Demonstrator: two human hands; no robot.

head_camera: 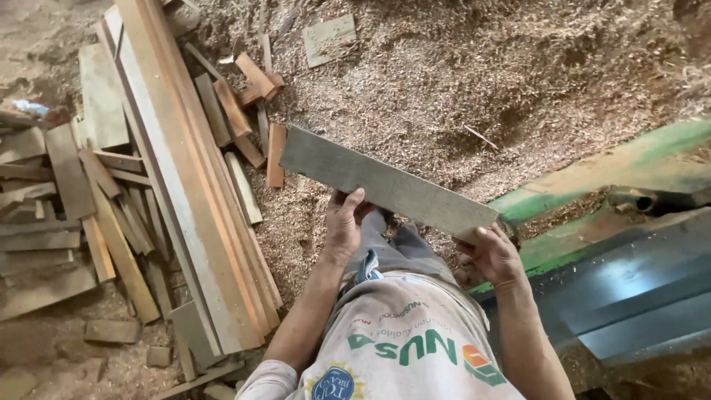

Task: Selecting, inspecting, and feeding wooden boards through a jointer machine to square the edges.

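Green machine surface [592,185] close on the right, leaning long planks [192,185] and scattered offcuts [67,207] crowding the left, grey board [385,185] spanning the middle, open sawdust floor [459,74] beyond it giving free room ahead

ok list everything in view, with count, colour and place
board: one, grey, held in mid-air at centre
long planks: several, grey and orange-brown, stacked at left
offcuts: many, brown, strewn far left
short pieces: a few, reddish-brown, upper centre
sawdust: tan, covering the floor
machine: one, green and dark grey, at right
shirt: one, dirty white, bottom centre
left hand: grips the board's lower edge
right hand: grips the board's right end
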